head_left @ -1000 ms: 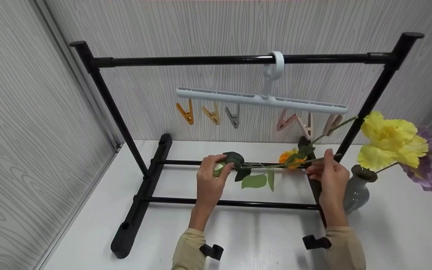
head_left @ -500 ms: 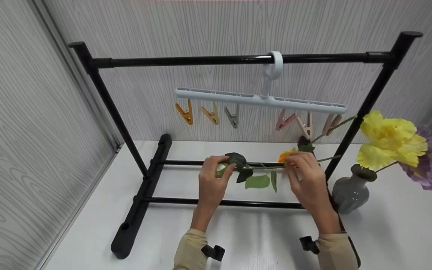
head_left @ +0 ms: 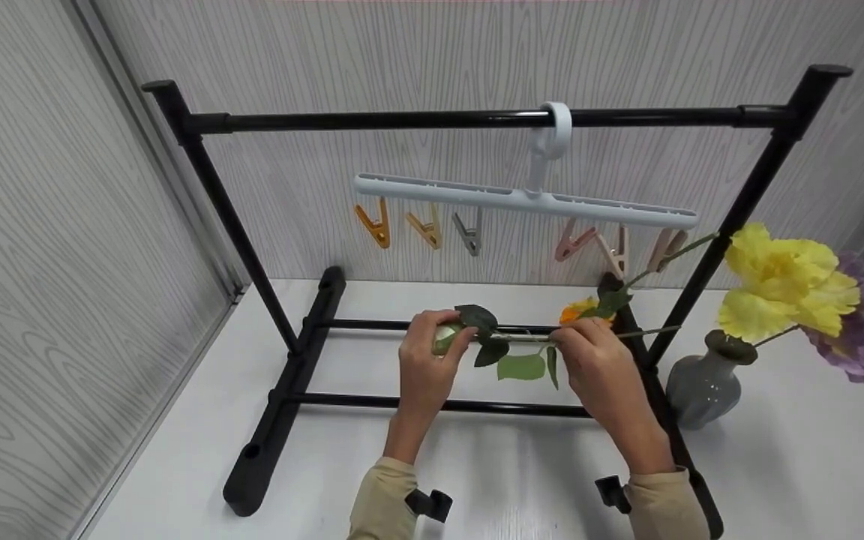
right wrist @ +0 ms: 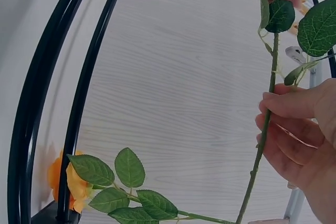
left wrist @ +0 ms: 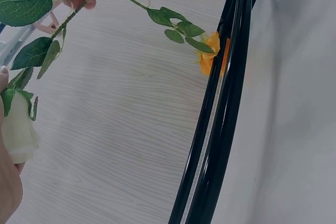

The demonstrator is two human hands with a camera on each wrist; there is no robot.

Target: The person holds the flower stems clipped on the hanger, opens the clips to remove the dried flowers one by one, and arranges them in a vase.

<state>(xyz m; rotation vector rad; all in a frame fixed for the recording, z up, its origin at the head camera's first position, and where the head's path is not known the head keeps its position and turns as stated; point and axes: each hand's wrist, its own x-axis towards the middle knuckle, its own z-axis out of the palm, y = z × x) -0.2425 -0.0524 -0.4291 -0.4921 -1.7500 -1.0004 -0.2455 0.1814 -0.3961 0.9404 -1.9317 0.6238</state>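
A white rose [left wrist: 20,129] with a long green stem [right wrist: 256,163] lies sideways between my hands, low behind the hanger's clips. My left hand [head_left: 426,366] holds it by the bloom, fingers and thumb around the petals. My right hand [head_left: 606,369] pinches the stem partway along, just past the leaves [head_left: 520,367], thumb against fingertips in the right wrist view. The stem's bare end extends rightward beyond that hand. Behind my right hand an orange flower [head_left: 577,310] hangs head down, its stem gripped by the rightmost clothespin [head_left: 667,250].
A pale blue hanger [head_left: 462,196] with several clothespins hangs from the black rack's top bar [head_left: 402,121]. Orange, yellow and grey clothespins [head_left: 469,232] dangle on its left half. At right, a grey vase [head_left: 704,388] holds a yellow flower [head_left: 784,289] and a purple flower [head_left: 856,345].
My right hand has moved left from near the stem's far end to closer behind the leaves. My left hand keeps hold of the bloom, with the rose shifted only slightly.
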